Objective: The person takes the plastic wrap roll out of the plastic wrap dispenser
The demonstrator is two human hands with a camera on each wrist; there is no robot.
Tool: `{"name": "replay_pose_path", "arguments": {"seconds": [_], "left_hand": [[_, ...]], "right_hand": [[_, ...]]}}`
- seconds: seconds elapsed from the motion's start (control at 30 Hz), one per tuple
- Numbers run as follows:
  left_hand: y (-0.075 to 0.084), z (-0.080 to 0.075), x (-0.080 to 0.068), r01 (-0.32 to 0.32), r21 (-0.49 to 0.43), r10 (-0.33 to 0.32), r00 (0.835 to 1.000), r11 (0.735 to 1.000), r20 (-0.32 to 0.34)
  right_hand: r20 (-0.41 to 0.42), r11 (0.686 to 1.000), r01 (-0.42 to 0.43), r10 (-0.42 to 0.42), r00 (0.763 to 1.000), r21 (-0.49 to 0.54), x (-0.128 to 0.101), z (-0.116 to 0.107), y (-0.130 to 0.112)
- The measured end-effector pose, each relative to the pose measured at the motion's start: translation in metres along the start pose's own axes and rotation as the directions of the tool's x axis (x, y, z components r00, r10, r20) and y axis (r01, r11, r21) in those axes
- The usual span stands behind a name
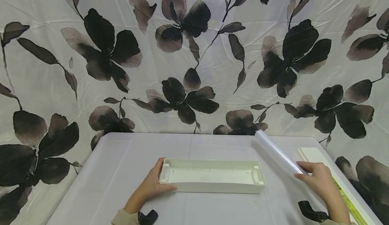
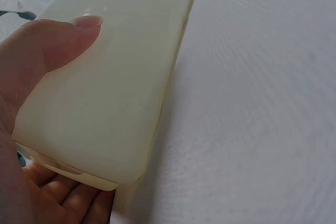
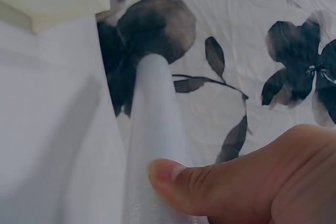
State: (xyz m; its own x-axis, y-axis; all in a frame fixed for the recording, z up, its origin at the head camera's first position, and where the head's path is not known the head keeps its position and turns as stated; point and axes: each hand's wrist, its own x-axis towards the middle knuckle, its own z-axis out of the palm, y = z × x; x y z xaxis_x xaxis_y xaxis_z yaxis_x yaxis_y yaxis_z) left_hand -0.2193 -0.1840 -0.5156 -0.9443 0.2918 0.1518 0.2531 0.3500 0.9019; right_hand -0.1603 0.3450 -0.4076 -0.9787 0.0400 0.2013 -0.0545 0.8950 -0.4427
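My left hand (image 1: 155, 179) grips the left end of a long cream plastic box (image 1: 212, 188), its hollow inside facing up. In the left wrist view the thumb (image 2: 68, 38) lies flat along the box's long side wall (image 2: 121, 103), while the other fingers (image 2: 65, 198) curl round the end. Near its lower end, my right hand (image 1: 322, 181) holds a shiny roll of cling film (image 1: 278, 149), tilted up and to the left over the table. The right thumb (image 3: 178, 182) presses on the film in the right wrist view.
A long white piece (image 1: 310, 154) with a yellow-green strip (image 1: 346, 196) lies along the table's right side, partly behind the right forearm. White cloth covers the table (image 1: 146, 147). Behind it hangs a floral curtain (image 1: 194, 59). Black wrist mounts (image 1: 310, 211) sit by both wrists.
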Motion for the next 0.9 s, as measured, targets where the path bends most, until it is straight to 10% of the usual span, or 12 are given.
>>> {"name": "replay_pose_path", "arguments": {"seconds": [0.9], "left_hand": [[0.003,0.0,0.0,0.002,-0.012,-0.002,1.0,1.0,0.001]], "right_hand": [[0.027,0.949,-0.314,0.314,0.949,0.027,-0.033,0.019,0.021]]}}
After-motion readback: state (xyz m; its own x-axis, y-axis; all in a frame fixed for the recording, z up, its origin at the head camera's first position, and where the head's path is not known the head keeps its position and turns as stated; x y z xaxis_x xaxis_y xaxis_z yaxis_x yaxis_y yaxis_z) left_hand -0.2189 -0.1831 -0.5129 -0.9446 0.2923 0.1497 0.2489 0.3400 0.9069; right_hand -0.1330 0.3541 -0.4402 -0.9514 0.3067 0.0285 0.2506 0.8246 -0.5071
